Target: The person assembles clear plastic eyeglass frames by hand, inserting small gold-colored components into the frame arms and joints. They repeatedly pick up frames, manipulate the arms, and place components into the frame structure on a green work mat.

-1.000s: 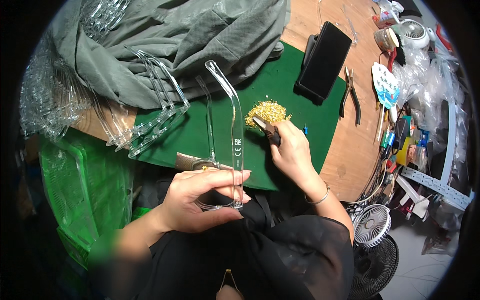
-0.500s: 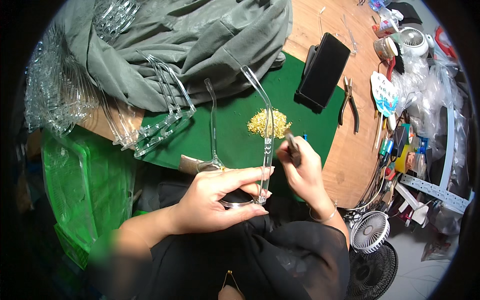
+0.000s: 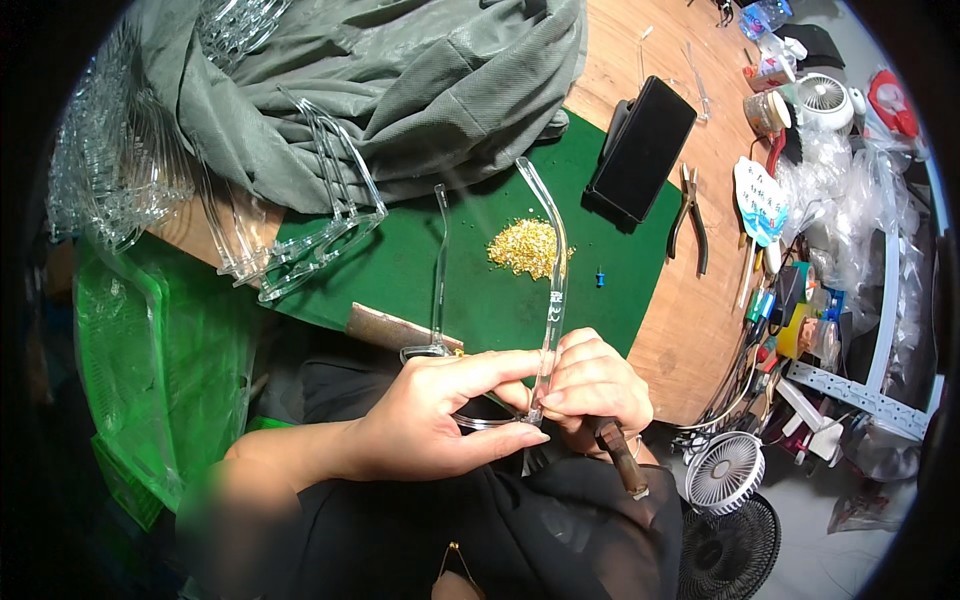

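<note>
My left hand (image 3: pixel 440 411) pinches a clear eyeglasses frame (image 3: pixel 556 290) by its front, with both temples unfolded and pointing away from me. Closed around a short, dark brown tool handle (image 3: pixel 622 462), my right hand (image 3: pixel 600 385) has its fingers against the frame's right hinge corner. The handle's end sticks out toward my lap, and the tool's working end is hidden by the hand. Just beyond the hands, a pile of tiny gold-coloured metal parts (image 3: pixel 522 248) lies on the green mat (image 3: pixel 480 300).
Stacked clear eyeglasses frames (image 3: pixel 325 235) stand at the left beside a grey cloth (image 3: pixel 400 100). A black phone (image 3: pixel 645 150) rests on a stand; pliers (image 3: pixel 688 222) and a blue push pin (image 3: pixel 600 278) lie nearby. A green crate (image 3: pixel 165 340) is at left, a white fan (image 3: pixel 725 472) at right.
My right hand has come down and nearer, from beside the gold pile to the frame's hinge corner. The tool handle now points toward my lap. The frame has shifted slightly right.
</note>
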A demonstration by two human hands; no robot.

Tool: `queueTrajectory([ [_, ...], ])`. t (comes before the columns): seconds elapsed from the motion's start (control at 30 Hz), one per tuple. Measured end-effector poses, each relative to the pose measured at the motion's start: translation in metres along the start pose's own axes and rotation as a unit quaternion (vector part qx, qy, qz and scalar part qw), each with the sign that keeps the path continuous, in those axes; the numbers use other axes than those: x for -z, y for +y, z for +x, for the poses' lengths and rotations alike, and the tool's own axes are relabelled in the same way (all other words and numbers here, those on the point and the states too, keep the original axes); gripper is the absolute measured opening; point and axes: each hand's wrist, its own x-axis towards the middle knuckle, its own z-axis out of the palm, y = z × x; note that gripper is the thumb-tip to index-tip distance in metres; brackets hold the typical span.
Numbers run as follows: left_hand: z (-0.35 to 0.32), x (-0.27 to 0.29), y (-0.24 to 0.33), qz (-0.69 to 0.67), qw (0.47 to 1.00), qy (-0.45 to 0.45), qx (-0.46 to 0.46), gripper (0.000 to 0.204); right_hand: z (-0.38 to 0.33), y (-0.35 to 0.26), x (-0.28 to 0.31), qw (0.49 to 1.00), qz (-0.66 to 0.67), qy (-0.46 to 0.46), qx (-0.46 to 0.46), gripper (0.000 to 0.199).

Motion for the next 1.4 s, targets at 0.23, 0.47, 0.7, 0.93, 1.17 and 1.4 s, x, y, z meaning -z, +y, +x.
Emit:
queueTrajectory([
  [0.23, -0.001, 0.004, 0.001, -0.004, 1.0, -0.014, 0.026, 0.055, 0.001, 0.0, -0.004, 0.999, 0.027, 0.001, -0.028, 0.014],
  [0.47, -0.001, 0.005, 0.0, 0.037, 0.999, -0.003, 0.004, 0.053, 0.006, -0.001, -0.004, 0.997, 0.041, -0.015, -0.061, 0.016],
  [0.7, 0.0, 0.007, -0.001, 0.099, 0.995, -0.013, -0.029, 0.052, 0.017, -0.007, 0.005, 0.994, 0.023, -0.08, -0.075, 0.019],
  [0.93, -0.001, 0.005, -0.002, 0.067, 0.998, -0.014, -0.01, 0.053, 0.014, -0.003, 0.005, 0.994, 0.024, -0.087, -0.057, 0.015],
  [1.17, 0.001, 0.003, 0.001, 0.075, 0.996, -0.007, -0.039, 0.055, 0.01, -0.008, 0.009, 0.995, -0.056, -0.087, 0.003, 0.019],
  [1.4, -0.001, 0.003, -0.004, 0.077, 0.995, 0.008, -0.056, 0.056, 0.004, -0.005, 0.002, 0.998, 0.007, -0.05, -0.038, 0.019],
])
